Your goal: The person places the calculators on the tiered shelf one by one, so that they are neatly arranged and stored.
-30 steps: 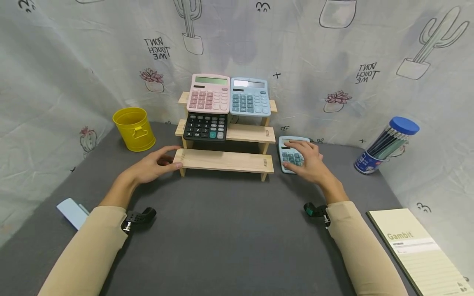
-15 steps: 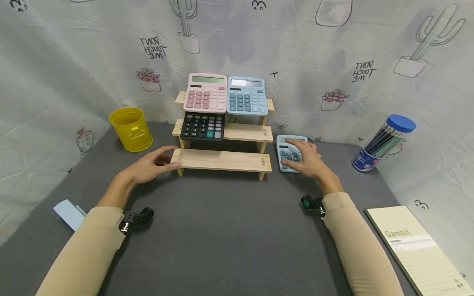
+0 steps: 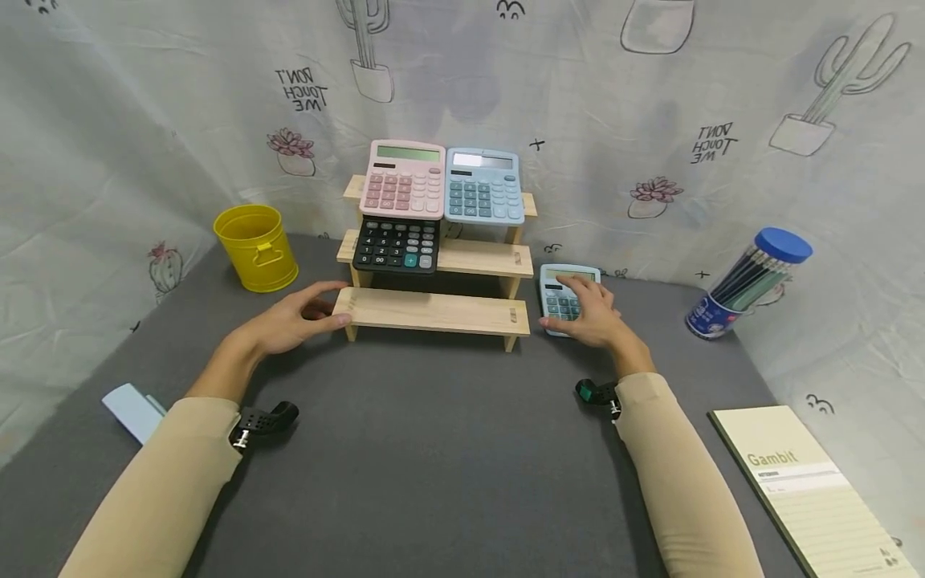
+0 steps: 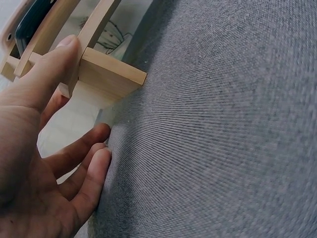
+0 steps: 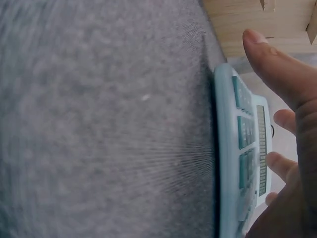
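Observation:
My left hand (image 3: pixel 295 319) holds the left end of the lowest step of a three-tier wooden stand (image 3: pixel 433 311); the thumb lies on its edge and the index finger is behind, as the left wrist view shows of the stand (image 4: pixel 111 69). My right hand (image 3: pixel 592 315) hovers with spread fingers over a small light blue calculator (image 3: pixel 560 301) lying on the table, right of the stand. In the right wrist view the thumb is apart from that calculator (image 5: pixel 229 139); fingertip contact with it cannot be made out.
A pink calculator (image 3: pixel 405 181) and a blue calculator (image 3: pixel 482 186) stand on the top tier, a black calculator (image 3: pixel 396 246) on the middle one. Around are a yellow bucket (image 3: pixel 256 249), a pencil tub (image 3: pixel 744 285), a notepad (image 3: pixel 809 490) and a light blue object (image 3: pixel 136 411).
My right hand has shifted slightly left over the small calculator, with the thumb now near its left edge. The left hand stays at the stand. The head view has shifted slightly.

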Demonstrator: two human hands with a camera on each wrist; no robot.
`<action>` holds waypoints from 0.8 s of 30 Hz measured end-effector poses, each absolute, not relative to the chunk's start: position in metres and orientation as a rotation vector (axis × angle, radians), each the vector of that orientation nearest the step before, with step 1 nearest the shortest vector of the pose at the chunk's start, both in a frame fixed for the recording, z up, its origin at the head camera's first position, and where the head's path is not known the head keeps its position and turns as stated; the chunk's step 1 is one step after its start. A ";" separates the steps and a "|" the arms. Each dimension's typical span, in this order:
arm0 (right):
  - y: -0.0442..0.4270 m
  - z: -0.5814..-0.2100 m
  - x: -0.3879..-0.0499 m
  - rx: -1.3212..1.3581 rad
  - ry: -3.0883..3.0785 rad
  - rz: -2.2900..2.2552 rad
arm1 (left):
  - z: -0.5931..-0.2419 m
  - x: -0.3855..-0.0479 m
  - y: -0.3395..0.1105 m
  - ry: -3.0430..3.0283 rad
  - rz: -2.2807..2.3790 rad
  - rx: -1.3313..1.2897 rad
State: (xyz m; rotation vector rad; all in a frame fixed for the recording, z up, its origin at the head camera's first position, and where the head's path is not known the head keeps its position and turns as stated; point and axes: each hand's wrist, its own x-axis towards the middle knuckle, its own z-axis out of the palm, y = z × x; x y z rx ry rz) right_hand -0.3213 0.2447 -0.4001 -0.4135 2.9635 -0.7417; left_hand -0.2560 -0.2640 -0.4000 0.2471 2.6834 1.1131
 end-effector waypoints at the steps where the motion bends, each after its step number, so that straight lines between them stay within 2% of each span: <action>1: 0.245 -0.401 -0.322 -0.400 2.956 -0.742 | -0.400 -0.256 -0.264 2.686 1.108 0.247; 9: 0.242 -0.407 -0.322 -0.277 2.974 -0.745 | -0.401 -0.256 -0.266 2.691 1.108 0.272; 24: 0.238 -0.403 -0.320 -0.306 3.044 -0.731 | -0.401 -0.255 -0.264 2.690 1.118 0.253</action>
